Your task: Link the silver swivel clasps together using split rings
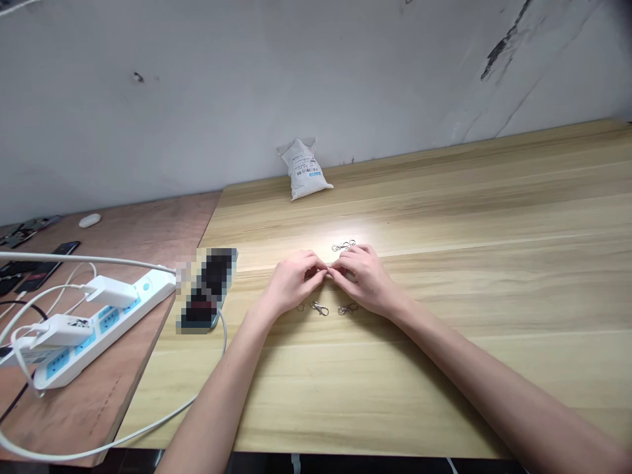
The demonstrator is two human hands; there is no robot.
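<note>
Head view: my left hand (292,280) and right hand (366,278) meet between the front and back edges of the wooden tabletop (469,276), thumb and fingers of each pinched nearly closed on one small piece (329,266), mostly hidden at the fingertips and too small to identify. Toward the front edge, near my hands, lie a metal ring (301,307) beside the left, a lobster clasp (320,308) between the two, and a ringed clasp (347,309) beside the right. Toward the back edge, just beyond my right fingers, lies another metal clasp (340,247).
</note>
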